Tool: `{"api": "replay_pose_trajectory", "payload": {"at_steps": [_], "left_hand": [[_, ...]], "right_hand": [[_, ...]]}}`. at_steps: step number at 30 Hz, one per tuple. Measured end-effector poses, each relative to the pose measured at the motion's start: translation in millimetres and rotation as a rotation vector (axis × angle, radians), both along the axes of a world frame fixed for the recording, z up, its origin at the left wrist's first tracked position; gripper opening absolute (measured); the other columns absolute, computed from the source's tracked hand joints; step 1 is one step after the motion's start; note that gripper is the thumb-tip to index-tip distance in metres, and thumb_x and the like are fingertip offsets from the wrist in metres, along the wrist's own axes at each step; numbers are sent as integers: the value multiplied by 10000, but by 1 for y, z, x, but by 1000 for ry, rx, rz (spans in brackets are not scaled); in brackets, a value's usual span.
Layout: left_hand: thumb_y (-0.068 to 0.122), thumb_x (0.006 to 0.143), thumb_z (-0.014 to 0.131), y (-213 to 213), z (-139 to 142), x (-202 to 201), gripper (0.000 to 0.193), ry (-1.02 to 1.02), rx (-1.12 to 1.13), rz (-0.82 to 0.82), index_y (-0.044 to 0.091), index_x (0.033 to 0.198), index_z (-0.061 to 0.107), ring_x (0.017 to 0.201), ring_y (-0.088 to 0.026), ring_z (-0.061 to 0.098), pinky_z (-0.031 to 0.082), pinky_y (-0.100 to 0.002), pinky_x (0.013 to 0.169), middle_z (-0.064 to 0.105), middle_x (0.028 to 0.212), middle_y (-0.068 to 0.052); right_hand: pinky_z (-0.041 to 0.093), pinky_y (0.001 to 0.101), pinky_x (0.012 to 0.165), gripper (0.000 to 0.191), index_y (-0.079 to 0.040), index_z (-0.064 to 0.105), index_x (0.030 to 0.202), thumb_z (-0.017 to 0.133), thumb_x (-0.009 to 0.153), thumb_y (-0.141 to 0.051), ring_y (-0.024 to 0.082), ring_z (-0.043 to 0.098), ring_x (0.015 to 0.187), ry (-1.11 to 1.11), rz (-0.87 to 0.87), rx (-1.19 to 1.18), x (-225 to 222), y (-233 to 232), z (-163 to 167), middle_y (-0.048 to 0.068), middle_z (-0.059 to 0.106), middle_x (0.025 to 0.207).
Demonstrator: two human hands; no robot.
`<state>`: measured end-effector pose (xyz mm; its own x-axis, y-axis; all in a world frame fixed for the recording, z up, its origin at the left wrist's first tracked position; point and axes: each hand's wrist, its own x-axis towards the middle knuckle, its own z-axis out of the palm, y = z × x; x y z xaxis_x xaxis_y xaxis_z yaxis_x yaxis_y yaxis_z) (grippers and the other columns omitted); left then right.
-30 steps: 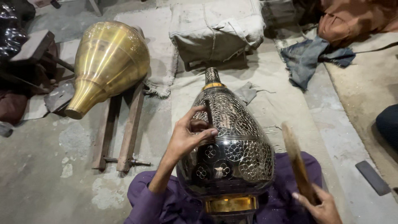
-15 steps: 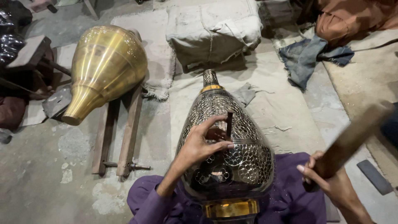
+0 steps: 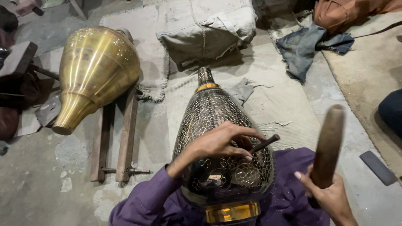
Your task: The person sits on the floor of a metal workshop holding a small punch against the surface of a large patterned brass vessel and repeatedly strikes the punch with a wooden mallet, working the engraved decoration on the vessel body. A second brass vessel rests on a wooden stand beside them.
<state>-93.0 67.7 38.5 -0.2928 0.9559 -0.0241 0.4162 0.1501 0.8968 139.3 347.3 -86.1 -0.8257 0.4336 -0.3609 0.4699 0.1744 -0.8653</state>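
Large dark engraved metal vase (image 3: 222,138) lies on its side across the person's lap, neck pointing away, brass band at the near end. Surface covered in fine honeycomb and floral cut pattern.

Left hand (image 3: 217,142) rests on top of the vase body, fingers curled together and pinched around a thin dark chisel (image 3: 264,143), which slants with its tip set against the vase surface.

Right hand (image 3: 328,196) at lower right, clear of the vase, fingers wrapped tight about a thick wooden mallet (image 3: 328,146) held raised and upright, slightly blurred.

Purple sleeves and lap cloth under the vase.

To the left, well apart, a plain brass vase (image 3: 96,71) lies tilted on a pair of wooden rails (image 3: 119,138) on the concrete floor. Beyond the dark vase's neck, a folded grey sack cushion (image 3: 205,29). Upper right, a blue rag (image 3: 305,48) on the floor. A small flat dark bar (image 3: 378,167) lies far right.
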Motion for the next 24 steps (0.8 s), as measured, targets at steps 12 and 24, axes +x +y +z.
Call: {"api": "replay_pose_trajectory", "payload": {"at_steps": [12, 24], "left_hand": [[202, 903, 702, 9, -13, -4, 548, 84, 1, -136, 196, 1435, 573, 986, -192, 812, 662, -454, 899, 817, 1095, -44], [290, 868, 776, -31, 13, -4, 624, 75, -32, 269, 197, 1442, 550, 990, -195, 810, 636, -440, 971, 821, 1042, -59]], "right_hand": [[649, 399, 766, 563, -69, 645, 1281, 808, 750, -166, 253, 802, 821, -28, 227, 502, 36, -13, -48, 148, 782, 973], [618, 430, 817, 662, -143, 571, 1383, 771, 753, -114, 277, 760, 924, -90, 359, 632, 9, -1, -16, 126, 748, 1121]]}}
